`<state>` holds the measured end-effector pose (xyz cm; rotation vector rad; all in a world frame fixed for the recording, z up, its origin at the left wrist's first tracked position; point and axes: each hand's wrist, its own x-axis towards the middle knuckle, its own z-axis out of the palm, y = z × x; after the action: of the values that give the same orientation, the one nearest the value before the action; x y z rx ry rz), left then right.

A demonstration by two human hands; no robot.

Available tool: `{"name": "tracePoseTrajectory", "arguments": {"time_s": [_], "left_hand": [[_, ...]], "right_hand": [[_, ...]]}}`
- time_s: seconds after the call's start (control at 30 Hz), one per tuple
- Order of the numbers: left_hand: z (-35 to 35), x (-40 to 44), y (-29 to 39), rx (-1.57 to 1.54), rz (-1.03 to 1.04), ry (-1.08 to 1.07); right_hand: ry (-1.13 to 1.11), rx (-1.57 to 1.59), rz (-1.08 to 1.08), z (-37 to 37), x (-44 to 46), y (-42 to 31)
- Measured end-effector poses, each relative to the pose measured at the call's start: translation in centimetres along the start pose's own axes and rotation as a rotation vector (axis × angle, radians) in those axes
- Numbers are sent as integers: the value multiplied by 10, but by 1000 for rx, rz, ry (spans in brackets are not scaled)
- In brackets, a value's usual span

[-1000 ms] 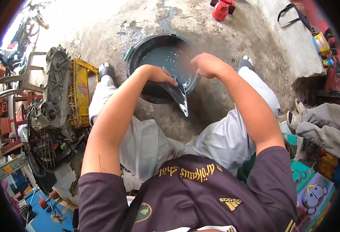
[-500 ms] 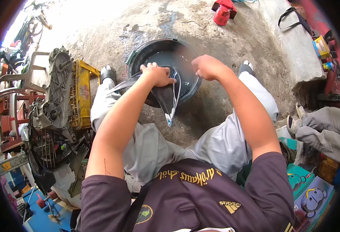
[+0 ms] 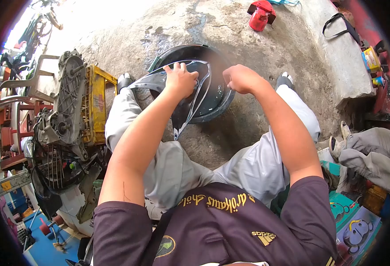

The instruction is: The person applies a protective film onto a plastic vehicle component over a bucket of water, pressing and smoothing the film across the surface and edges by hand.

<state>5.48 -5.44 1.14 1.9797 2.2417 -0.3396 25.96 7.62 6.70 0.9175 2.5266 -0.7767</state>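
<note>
A glossy dark panel with pale edge stripes, pointed at its near end (image 3: 195, 103), lies slanted over a round black basin (image 3: 223, 108). It looks like a plastic vehicle body panel, though its exact kind is unclear. My left hand (image 3: 181, 80) grips it from above, fingers over the far part and thumb to the right. Dark water (image 3: 210, 99) shows in the basin beneath. By the basin's right rim, apart from the panel, my right hand (image 3: 241, 80) is curled closed; whatever its fingers may hold is hidden.
A yellow crate (image 3: 98, 95) and a grey metal engine casing (image 3: 66, 95) stand at left. Beyond the basin, a red container (image 3: 260, 18) sits on the wet concrete floor (image 3: 159, 26). A concrete ledge (image 3: 336, 66) runs along the right, with another person's trousered leg (image 3: 367, 146) below it.
The panel has turned in my left hand: its pointed end swung left and more of its striped surface shows. My right hand stays closed near the rim.
</note>
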Motion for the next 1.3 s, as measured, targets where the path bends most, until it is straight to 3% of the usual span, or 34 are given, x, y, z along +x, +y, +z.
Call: {"name": "tracePoseTrajectory", "arguments": {"time_s": [0.37,0.53,0.73,0.87,1.1,1.17,1.3], "left_hand": [[17,-4,1,43,34,26],[12,-1,-4,113,163,-167],[-2,4,2,178,161,-312],[-7,0,-1,113,195,-310],[3,-12,-9,2,204,-115],[9,-17,-15,-106,211,79],[13,-29,-22,-211,227,249]], "right_hand": [[25,5,-30,5,-1,8],[16,-7,-44,2,-5,6],[5,-3,-21,4,-2,8],[3,-6,-45,6,-1,10],[18,0,-10,2,-4,2],[25,10,-5,2,-3,4],[38,11,-11,-4,-10,11]]}}
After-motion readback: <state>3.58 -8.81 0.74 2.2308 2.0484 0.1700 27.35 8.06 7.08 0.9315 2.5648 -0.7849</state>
